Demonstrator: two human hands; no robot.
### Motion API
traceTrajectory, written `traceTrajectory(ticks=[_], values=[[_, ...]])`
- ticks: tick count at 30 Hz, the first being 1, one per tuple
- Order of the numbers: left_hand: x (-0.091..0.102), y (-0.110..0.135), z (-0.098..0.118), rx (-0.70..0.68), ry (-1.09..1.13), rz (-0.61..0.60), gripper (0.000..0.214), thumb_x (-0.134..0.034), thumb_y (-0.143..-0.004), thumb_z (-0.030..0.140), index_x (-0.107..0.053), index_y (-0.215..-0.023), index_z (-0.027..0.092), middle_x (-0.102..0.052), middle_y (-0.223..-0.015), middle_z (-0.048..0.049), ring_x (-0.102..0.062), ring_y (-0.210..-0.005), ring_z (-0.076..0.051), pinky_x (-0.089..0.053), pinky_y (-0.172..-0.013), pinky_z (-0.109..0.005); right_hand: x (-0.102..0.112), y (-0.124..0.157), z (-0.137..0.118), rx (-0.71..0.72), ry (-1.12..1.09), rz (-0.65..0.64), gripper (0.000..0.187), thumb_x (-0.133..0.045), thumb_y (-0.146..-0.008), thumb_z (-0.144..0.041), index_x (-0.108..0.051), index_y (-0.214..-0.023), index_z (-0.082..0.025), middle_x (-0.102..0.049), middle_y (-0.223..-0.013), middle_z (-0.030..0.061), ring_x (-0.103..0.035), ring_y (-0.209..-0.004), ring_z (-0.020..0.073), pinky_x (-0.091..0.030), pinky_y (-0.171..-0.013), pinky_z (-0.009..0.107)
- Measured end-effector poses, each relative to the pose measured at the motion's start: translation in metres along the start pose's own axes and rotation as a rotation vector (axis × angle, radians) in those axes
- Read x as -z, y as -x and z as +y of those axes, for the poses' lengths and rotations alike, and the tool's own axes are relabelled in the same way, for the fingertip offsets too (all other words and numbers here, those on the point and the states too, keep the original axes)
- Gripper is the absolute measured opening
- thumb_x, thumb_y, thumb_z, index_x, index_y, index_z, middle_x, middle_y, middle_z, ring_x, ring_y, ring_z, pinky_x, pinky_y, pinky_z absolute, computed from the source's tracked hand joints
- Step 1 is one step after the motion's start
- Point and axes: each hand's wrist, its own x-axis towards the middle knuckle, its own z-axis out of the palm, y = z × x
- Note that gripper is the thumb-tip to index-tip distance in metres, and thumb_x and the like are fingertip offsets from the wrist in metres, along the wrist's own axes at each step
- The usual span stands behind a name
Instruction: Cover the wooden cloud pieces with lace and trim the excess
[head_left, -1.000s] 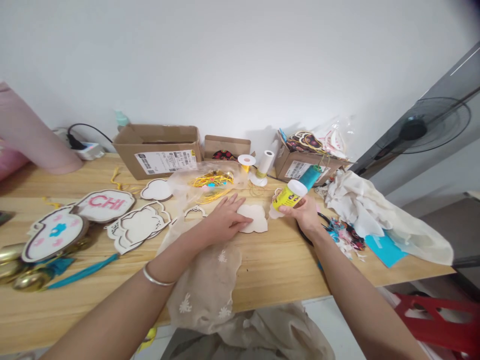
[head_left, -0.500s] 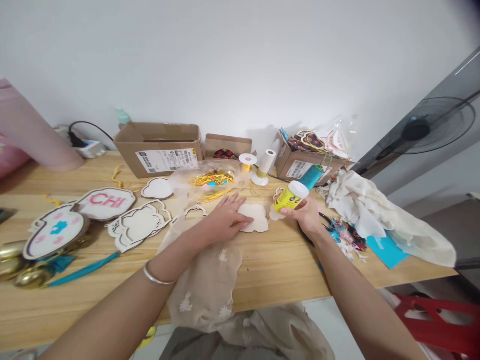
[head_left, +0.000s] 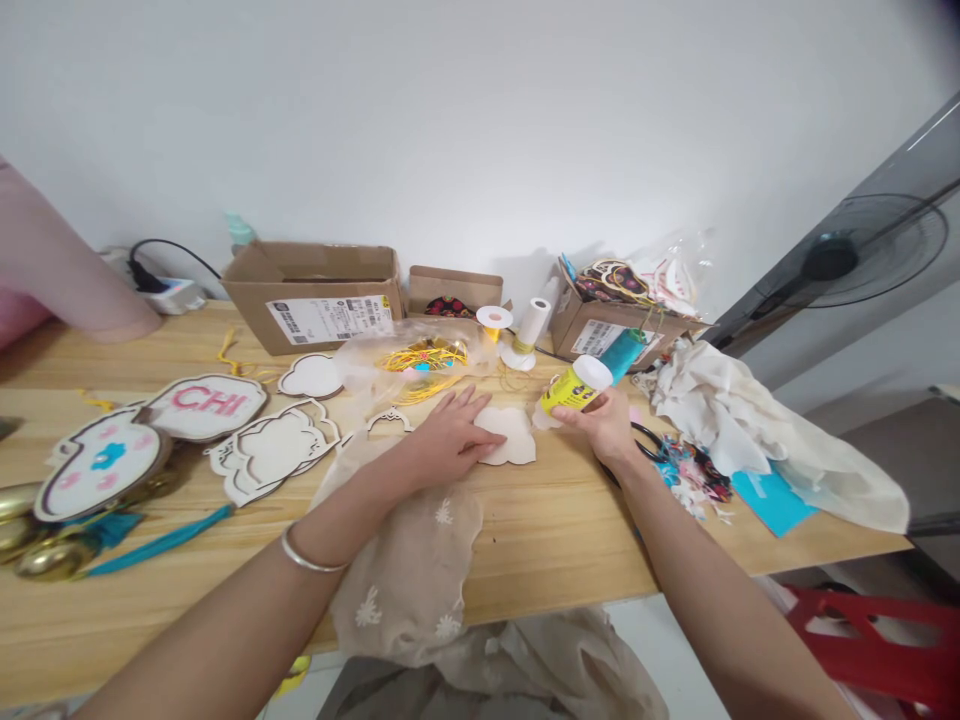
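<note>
Yellow glue stick (head_left: 574,388) with white cap; pale wooden cutout (head_left: 508,437); beige flower-embroidered fabric (head_left: 409,560).

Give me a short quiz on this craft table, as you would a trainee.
1. True or false: the left hand lies flat on the pale cloud-shaped piece.
2. What does the right hand hold? A: scissors. B: a yellow bottle with a white cap. C: a thread spool.
3. Fill in: the pink letters on the plaque far left of both hands read ___.
Key: 1 true; 2 B; 3 CHI.
</note>
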Motion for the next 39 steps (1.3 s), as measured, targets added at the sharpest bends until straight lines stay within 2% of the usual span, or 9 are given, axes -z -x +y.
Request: traceTrajectory(ticks=[5,23,29,34,39], values=[[0.002,0.0,0.002,0.011,-0.004,-0.014,0.03,-0.039,-0.085,0.033,-0.063,-0.105,0.03,-0.031,-0.14,-0.0048,-0.019,-0.129,-0.031,-0.015,-0.103,-0.05,0.002,0.001,0.0,-0.019,-0.015,-0.045,0.033,-0.078,-0.046,-0.031,-0.064,-0.073,-0.018,-0.068,-0.074,0.0029,-0.062,-0.066,0.0191,-0.051,-0.062,0.032],[0.002,0.001,0.003,0.021,-0.017,-0.023,0.031,-0.038,-0.086,0.033,-0.062,-0.105,0.031,-0.032,-0.14,-0.0034,-0.018,-0.13,-0.03,-0.016,-0.103,-0.05,-0.001,-0.006,0.005,-0.021,-0.04,0.066,0.029,-0.077,-0.047,-0.029,-0.065,-0.071,-0.018,-0.07,-0.075,0.0022,-0.063,-0.068,0.0194,-0.051,-0.066,0.033],[0.002,0.001,0.003,0.013,-0.01,-0.012,0.031,-0.038,-0.086,0.033,-0.061,-0.106,0.031,-0.032,-0.139,-0.0032,-0.019,-0.13,-0.029,-0.017,-0.102,-0.051,-0.003,-0.01,0.01,-0.039,-0.022,0.174,0.032,-0.077,-0.046,-0.032,-0.064,-0.072,-0.017,-0.07,-0.076,0.0038,-0.064,-0.069,0.0207,-0.052,-0.067,0.035],[0.001,0.001,0.002,0.009,-0.02,-0.009,0.032,-0.037,-0.086,0.033,-0.062,-0.106,0.03,-0.032,-0.139,-0.005,-0.019,-0.13,-0.03,-0.017,-0.103,-0.05,-0.005,-0.011,0.011,-0.043,-0.043,0.196,0.032,-0.077,-0.046,-0.03,-0.063,-0.072,-0.017,-0.07,-0.075,0.0036,-0.064,-0.068,0.0201,-0.052,-0.067,0.034],[0.0,0.001,0.0,-0.009,-0.028,0.003,0.031,-0.038,-0.086,0.031,-0.061,-0.106,0.031,-0.035,-0.138,-0.0025,-0.019,-0.13,-0.028,-0.017,-0.102,-0.051,-0.009,-0.012,0.007,-0.035,-0.02,0.208,0.033,-0.077,-0.047,-0.032,-0.063,-0.073,-0.017,-0.07,-0.077,0.0045,-0.065,-0.07,0.0209,-0.052,-0.067,0.035]])
